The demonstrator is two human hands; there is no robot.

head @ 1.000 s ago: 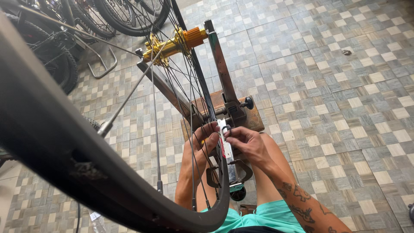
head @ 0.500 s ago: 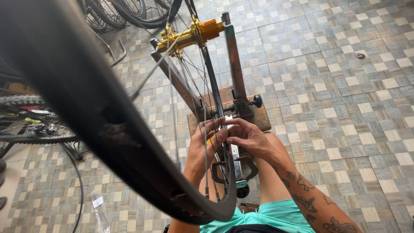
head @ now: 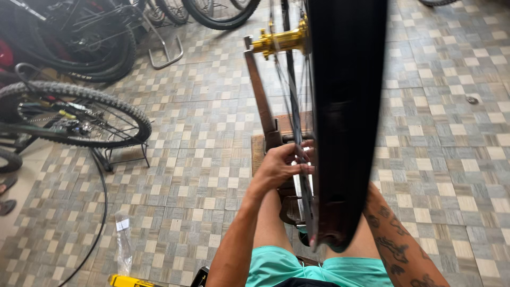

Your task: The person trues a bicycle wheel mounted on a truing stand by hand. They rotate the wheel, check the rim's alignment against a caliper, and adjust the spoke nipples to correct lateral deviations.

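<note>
The fingers (head: pixel 295 159) of my left hand (head: pixel 277 169) are pinched around the spokes (head: pixel 295 114) low on the bicycle wheel (head: pixel 345 122), which stands upright in the rusty truing stand (head: pixel 261 101) on the tiled floor (head: pixel 202 122), its gold hub (head: pixel 280 40) held at the top of the upright. My right hand is hidden behind the black rim; only the tattooed forearm (head: pixel 396 244) shows, so I cannot tell whether it is closed on anything. I judge this to be spoke-tension checking; the next move calls for a squeeze on neighbouring spokes and a small turn of the wheel. Half a second ago both hands were visible at the spokes; now the view has swung, the rim sits edge-on, and a parked mountain bike (head: pixel 69 117) appears on the left.
</note>
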